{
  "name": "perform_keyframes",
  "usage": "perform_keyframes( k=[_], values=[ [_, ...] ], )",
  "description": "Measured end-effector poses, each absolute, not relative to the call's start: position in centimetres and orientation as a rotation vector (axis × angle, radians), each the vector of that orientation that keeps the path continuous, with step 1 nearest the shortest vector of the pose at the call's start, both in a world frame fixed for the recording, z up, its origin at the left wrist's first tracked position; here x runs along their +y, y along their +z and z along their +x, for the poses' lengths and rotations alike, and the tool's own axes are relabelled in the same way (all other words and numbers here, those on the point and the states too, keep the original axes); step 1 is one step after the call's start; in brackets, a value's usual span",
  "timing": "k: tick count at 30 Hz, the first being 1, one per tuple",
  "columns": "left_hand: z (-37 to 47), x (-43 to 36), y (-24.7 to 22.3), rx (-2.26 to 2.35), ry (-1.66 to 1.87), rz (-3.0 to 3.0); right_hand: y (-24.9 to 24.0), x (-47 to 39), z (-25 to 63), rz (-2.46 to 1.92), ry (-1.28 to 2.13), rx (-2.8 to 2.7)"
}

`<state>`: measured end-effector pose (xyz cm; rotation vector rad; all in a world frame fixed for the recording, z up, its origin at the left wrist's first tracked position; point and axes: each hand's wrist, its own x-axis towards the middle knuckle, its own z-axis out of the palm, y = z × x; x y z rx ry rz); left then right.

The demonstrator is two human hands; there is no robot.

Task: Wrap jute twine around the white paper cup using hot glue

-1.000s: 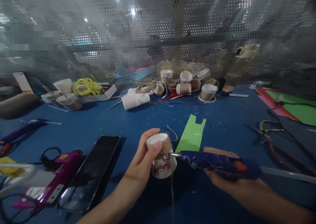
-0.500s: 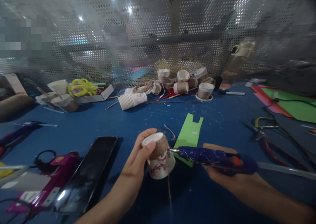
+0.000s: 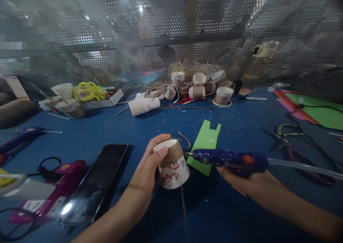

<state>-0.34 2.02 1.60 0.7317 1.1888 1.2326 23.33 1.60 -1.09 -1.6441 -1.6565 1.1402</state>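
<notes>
My left hand (image 3: 150, 161) grips a tilted paper cup (image 3: 175, 173) by its base end. Brown twine (image 3: 173, 156) is wound round the upper part of the cup, and a loose strand hangs down in front. In my right hand (image 3: 241, 182) is a blue glue gun (image 3: 222, 157) with a clear glue stick in its back. The metal nozzle points left, close to the twine-wrapped side; whether it touches is hard to tell. A notched green paper strip (image 3: 205, 146) lies behind the nozzle.
A black phone (image 3: 99, 182) and a magenta power strip (image 3: 59, 182) lie left. Pliers (image 3: 284, 141) lie right. Behind are stacked paper cups (image 3: 142, 106), several twine-wrapped cups (image 3: 198, 92), a bottle (image 3: 253, 70) and coloured paper (image 3: 321, 111). A person's arm (image 3: 16, 111) shows far left.
The glue gun has shifted slightly left and up, and its nozzle has drawn a little off the twine. The held cup has turned slightly, showing more of its print.
</notes>
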Motion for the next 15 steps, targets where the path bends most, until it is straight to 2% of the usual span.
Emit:
perform_keyframes(
  k=[11, 15],
  values=[
    [-0.9, 1.9, 1.9, 1.147, 1.246, 0.777, -0.3, 4.8, 23.9, -1.445, 1.594, -1.32],
    [-1.2, 1.9, 1.6, 1.185, 1.276, 0.87, 0.0, 4.9, 24.1, -1.416, 1.654, -1.44]
  ],
)
